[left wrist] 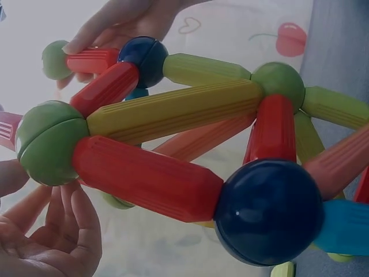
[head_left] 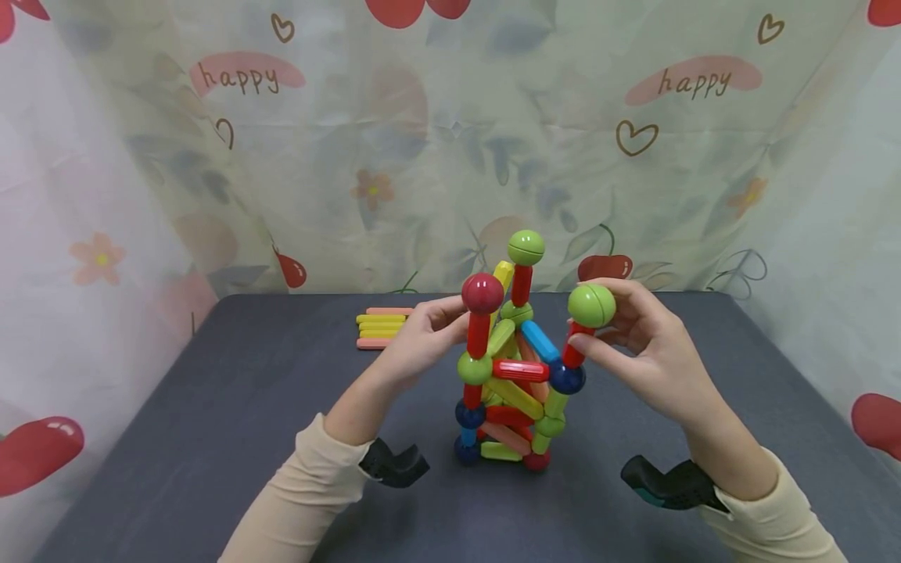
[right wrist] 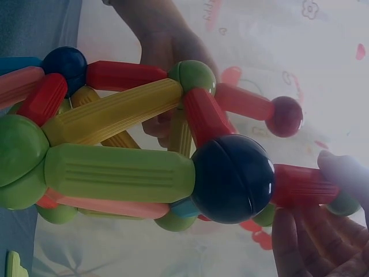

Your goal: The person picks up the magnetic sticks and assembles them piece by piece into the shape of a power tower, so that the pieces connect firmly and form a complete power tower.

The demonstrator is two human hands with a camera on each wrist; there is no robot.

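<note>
A tower of magnetic rods and balls (head_left: 519,371) stands upright on the table. My right hand (head_left: 644,344) pinches a short red rod (right wrist: 302,186) that carries a green ball (head_left: 592,305). The rod's lower end meets a dark blue ball (right wrist: 233,179) at the tower's upper right corner. On the other side, my left hand (head_left: 432,336) is at the tower's upper left, its fingertips partly hidden behind a red rod (head_left: 479,335) topped by a red ball (head_left: 482,293). In the left wrist view, those fingers are close beneath a green ball (left wrist: 53,143); their exact contact is unclear.
Several yellow and pink rods (head_left: 380,328) lie side by side on the dark table (head_left: 281,375), behind my left forearm. Another green ball (head_left: 525,247) tops a red rod at the tower's back. A patterned cloth (head_left: 450,141) hangs behind and beside the table.
</note>
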